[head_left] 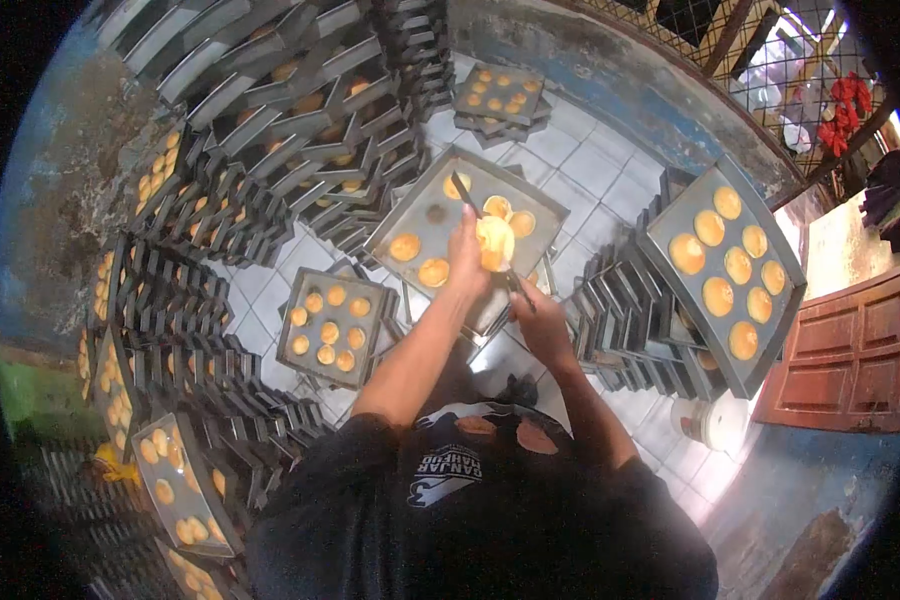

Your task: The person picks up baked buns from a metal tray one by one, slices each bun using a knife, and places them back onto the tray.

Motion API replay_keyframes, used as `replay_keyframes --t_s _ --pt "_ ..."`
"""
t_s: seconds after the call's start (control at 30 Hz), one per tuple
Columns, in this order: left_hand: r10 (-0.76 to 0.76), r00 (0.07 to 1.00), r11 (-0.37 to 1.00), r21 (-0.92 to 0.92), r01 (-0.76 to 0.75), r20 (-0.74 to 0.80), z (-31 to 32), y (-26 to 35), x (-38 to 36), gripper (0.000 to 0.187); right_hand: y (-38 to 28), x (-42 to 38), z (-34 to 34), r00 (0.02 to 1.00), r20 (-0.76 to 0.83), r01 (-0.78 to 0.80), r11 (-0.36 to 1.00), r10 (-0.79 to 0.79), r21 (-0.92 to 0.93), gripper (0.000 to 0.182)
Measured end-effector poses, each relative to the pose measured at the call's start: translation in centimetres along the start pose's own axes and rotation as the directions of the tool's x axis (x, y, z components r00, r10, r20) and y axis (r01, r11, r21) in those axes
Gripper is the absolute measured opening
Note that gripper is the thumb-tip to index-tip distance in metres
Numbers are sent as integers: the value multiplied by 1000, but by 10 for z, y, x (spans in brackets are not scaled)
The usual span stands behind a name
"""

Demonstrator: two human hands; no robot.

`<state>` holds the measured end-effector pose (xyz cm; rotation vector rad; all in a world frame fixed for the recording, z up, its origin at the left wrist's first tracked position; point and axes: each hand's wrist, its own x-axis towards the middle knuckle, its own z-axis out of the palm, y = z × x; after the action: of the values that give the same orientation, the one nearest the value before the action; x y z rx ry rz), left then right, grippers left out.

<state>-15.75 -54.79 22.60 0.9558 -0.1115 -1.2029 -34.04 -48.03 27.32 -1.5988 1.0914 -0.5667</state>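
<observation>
Above a metal tray [480,180] holding several round golden buns, both my hands are raised in front of me. My left hand [466,258] is closed round a yellow piece of bun [494,243], with a dark thin blade or stick [464,192] showing above its fingers. My right hand [542,322] is closed on a thin dark tool [511,281], whose upper end reaches the lower side of the yellow piece. Whether the two dark parts are one tool is hidden by the piece and my fingers.
Zigzag stacks of bun trays [320,130] rise on the left. A tall stack with a full top tray [710,270] stands at the right, near a white bucket [712,422]. Smaller stacks sit on the tiled floor [592,165].
</observation>
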Motion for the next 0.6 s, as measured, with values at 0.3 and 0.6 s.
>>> replay_keyframes --t_s 0.3,0.6 --pt "-196 969 967 136 217 -151 -54 6 12 69 65 8 51 996 18 85 996 -85 -16 42" --pt "-134 961 975 142 172 -244 -146 29 128 67 121 40 115 960 137 -252 967 245 32 40"
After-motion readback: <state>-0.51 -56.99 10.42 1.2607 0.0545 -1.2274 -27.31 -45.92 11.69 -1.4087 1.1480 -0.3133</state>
